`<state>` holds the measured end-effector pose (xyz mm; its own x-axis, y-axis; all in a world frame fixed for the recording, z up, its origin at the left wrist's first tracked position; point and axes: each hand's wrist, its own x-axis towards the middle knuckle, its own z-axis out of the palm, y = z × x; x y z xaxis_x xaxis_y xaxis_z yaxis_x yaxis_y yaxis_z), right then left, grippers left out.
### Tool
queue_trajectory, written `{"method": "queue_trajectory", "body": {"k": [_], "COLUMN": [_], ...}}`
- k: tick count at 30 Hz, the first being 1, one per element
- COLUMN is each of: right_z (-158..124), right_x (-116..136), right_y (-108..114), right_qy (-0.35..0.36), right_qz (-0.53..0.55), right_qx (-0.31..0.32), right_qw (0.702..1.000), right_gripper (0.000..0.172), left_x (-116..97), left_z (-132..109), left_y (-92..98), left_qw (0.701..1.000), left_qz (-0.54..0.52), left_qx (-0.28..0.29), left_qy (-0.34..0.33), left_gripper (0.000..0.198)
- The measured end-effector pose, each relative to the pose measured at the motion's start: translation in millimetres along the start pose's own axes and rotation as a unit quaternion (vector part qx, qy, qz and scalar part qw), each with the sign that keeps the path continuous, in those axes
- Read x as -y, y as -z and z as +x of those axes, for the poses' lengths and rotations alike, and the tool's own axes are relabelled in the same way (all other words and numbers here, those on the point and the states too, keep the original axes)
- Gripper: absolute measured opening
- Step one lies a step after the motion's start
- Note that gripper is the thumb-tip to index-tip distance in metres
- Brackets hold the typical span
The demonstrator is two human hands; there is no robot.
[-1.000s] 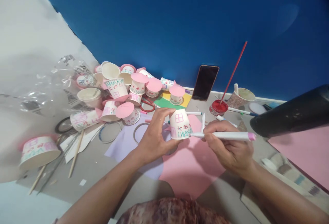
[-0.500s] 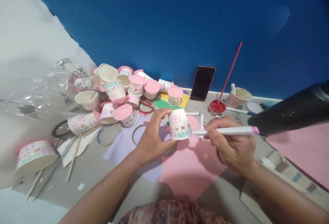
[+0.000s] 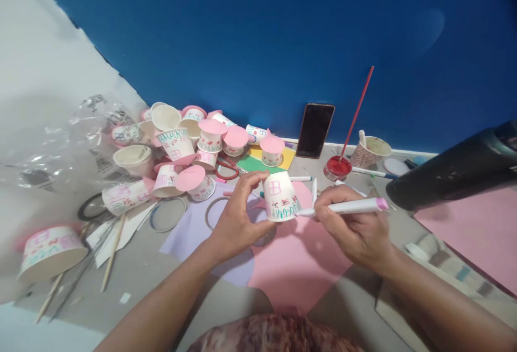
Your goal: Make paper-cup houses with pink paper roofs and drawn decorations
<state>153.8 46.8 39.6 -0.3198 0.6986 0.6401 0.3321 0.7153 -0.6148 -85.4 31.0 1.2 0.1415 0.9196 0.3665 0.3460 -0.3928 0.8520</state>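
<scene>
Between the thumb and fingers of my left hand (image 3: 238,220) is an upturned white paper cup (image 3: 281,197). A pink window, small red flowers and green grass strokes are drawn on its side. My right hand (image 3: 355,228) is closed around a white felt-tip marker (image 3: 355,206) with a pink end. The marker's tip meets the cup's lower right side, by the green strokes. Below both hands lie a pink paper sheet (image 3: 299,266) and a lilac paper sheet (image 3: 234,274).
Decorated cups with pink paper tops (image 3: 212,127) crowd the left back. Red-handled scissors (image 3: 226,169), a tape roll (image 3: 167,214) and wooden sticks (image 3: 113,252) lie nearby. A phone (image 3: 315,130) leans on the blue wall. A red paint pot (image 3: 338,168) and a dark bottle (image 3: 448,171) stand right.
My right hand and the marker have shifted slightly left along the cup's lower edge. The cup stays in my left hand, and the whole view has moved a little.
</scene>
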Motion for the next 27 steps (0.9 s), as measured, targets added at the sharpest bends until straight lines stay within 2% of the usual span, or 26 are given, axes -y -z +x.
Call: {"method": "queue_trajectory", "body": {"k": [6,14,21,27], "right_z": [-2.7,3.5,3.5,3.7], "right_x": [-1.0,2.6,0.1,1.8], "right_y": [2.9,2.2,7.1,3.6], "right_qy": [-0.016,-0.007,-0.038,-0.015], "right_qz": [0.024,0.017,0.038,0.035], "right_qx": [-0.023,-0.004,-0.052,-0.021], "right_qw": [0.999,1.0,0.997,0.999], "right_gripper": [0.011,0.012,0.016,0.013], "left_x": [2.4,0.4,4.2,3.1], "left_z": [0.4,0.0,0.1,0.2], "left_y": [-0.8,-2.1,-2.5,-3.7], "left_qw": [0.997,0.995,0.99,0.987], "left_qz": [-0.07,-0.094,-0.125,-0.142], "left_qx": [0.006,0.006,-0.001,0.011], "left_qy": [0.025,0.026,0.072,0.069], "left_gripper": [0.075,0.075,0.073,0.074]}}
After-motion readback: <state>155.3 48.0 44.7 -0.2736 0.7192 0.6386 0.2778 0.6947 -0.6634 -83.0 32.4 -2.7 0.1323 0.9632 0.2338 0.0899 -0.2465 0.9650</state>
